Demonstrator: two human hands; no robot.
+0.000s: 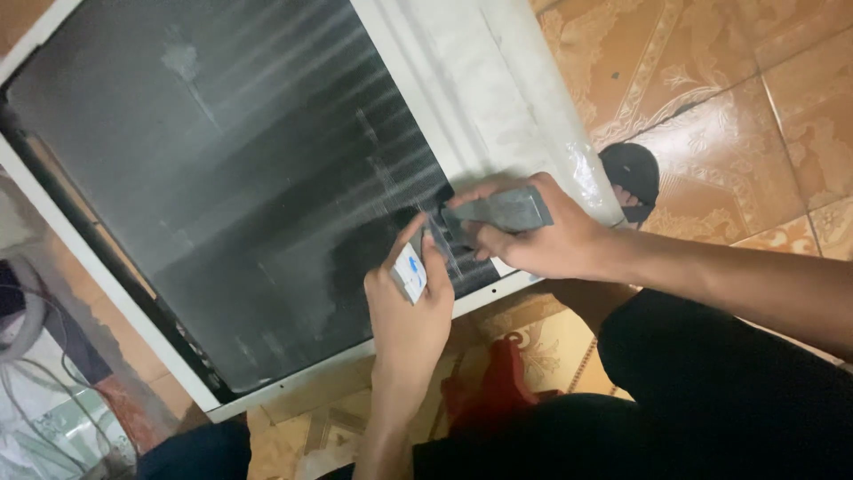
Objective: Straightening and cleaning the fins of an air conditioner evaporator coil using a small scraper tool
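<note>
The right hand (551, 240) grips a flat grey metal comb (498, 212) against the dark finned coil panel (231, 178) on the tiled floor (711, 116), the left hand (410, 307) pinching a small white-and-blue card (409, 273) just beside it, apparently mid-combing, needing steady strokes along the fins

From my remote seat I find one item of this kind: a small white card-like packet (410, 272) with blue printing, rectangular with rounded corners, pinched in the left hand (409, 311) just above the white lower frame (293, 378) of the finned unit (its print is too blurred to make out). I see no signs or screens.
</note>
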